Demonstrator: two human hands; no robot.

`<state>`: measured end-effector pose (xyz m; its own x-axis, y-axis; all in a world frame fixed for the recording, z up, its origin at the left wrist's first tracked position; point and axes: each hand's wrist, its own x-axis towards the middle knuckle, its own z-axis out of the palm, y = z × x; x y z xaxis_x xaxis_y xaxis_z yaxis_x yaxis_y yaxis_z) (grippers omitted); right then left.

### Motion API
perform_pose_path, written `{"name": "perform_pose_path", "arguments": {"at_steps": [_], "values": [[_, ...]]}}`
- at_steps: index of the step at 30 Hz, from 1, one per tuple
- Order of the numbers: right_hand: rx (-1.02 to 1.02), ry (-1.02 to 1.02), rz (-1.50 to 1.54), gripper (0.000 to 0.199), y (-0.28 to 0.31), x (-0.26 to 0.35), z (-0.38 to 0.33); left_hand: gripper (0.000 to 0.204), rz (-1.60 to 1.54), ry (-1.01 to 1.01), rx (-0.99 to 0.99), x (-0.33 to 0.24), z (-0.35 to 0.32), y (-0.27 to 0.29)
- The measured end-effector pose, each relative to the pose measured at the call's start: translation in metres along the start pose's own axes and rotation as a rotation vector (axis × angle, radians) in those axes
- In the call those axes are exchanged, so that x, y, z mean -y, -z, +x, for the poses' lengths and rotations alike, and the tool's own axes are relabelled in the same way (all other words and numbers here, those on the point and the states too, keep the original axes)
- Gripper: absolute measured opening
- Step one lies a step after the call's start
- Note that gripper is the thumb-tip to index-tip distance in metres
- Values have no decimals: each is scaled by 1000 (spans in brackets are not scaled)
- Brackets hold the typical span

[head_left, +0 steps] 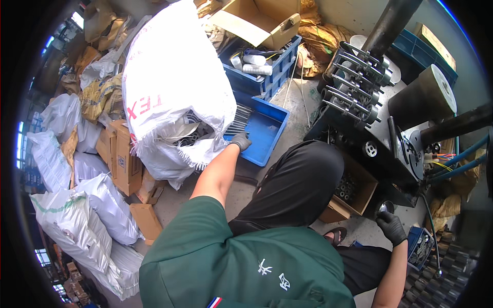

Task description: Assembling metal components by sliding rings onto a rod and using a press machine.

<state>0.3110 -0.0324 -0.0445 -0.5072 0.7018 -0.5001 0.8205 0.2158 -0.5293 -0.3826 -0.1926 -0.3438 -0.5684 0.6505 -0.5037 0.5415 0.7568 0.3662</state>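
Note:
My left hand [240, 141], in a grey glove, reaches to the near end of several thin metal rods [239, 119] lying in a shallow blue tray [267, 138]. Its fingers are closed at a rod's end; the grip itself is partly hidden. Beside that hand is the torn mouth of a large white woven sack [177, 77], with flat metal pieces [191, 134] inside. Low on the right, my right hand [392, 229], in a dark glove, is closed on a shiny round metal part [385, 207].
A black machine [380, 102] with stacked discs and rods stands at right. Below it, a cardboard box [367, 190] holds ring-shaped parts. A blue crate [280, 69] stands behind the tray. White sacks [77, 226] and cardboard [126, 159] pile up at left. A small blue bin [421, 249] holds metal parts.

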Motion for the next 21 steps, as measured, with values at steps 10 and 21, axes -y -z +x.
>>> {"name": "perform_pose_path", "arguments": {"at_steps": [10, 21], "values": [[-125, -125, -110, 30, 14, 23, 17, 44, 70, 279, 46, 44, 95, -43], [-100, -251, -35, 35, 10, -12, 10, 56, -281, 521, -153, -12, 50, -33]]}}
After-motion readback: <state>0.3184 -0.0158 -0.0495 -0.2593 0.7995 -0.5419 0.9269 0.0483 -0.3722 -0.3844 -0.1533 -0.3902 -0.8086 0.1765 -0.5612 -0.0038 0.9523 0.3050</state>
